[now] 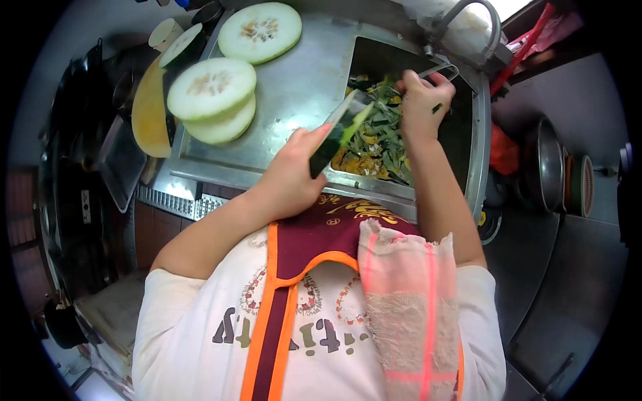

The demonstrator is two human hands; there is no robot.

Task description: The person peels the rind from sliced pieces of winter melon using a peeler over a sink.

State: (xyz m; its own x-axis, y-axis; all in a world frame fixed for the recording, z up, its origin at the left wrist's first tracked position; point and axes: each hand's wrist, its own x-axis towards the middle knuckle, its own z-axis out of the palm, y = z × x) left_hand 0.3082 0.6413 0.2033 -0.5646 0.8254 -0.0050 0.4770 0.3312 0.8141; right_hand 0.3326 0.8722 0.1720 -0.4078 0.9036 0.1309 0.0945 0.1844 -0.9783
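Note:
My left hand [294,167] is closed around a slice of winter melon [340,132], held tilted over the sink with its dark green rind partly showing. To the right, my right hand [426,107] is closed on a metal peeler [451,69]; a looped metal end sticks out past the fingers and the blade is hidden. A small dark green scrap clings to the back of this hand. Below both hands, a heap of green and yellow peelings [384,137] lies in the sink [458,150].
Round winter melon slices [212,85] lie on the steel counter [294,100] left of the sink, two of them stacked. Beside them stands a large yellow-orange piece [150,110]. A faucet [491,30] rises behind the sink, and metal bowls [550,167] stand at right.

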